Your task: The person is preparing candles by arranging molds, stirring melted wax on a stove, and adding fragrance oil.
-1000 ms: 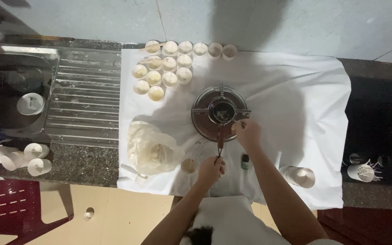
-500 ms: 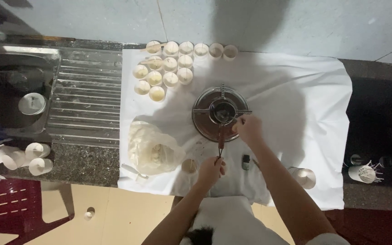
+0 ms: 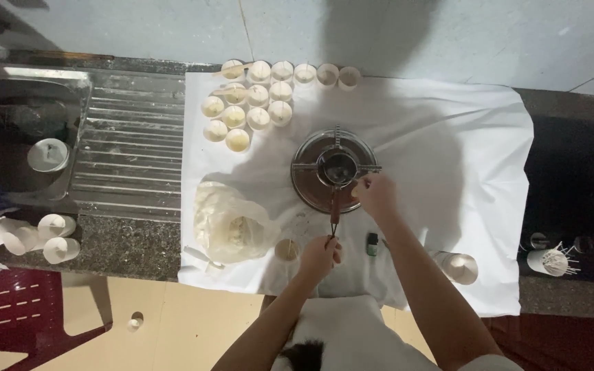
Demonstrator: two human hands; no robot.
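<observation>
Beside the wax bag (image 3: 232, 223), left fingers (image 3: 326, 249) grip the pot handle (image 3: 333, 209); right fingers' state unclear.

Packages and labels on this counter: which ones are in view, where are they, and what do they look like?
Plastic bag: on the white cloth, left of the left hand; crumpled, clear, pale lumps inside.
Small bottle: near the right forearm; dark green, light label.
No signs or screens.

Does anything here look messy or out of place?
Yes. Paper cups lie tipped on their sides by the sink, another lies toppled on the white cloth, and one small cup sits on the floor.
</observation>
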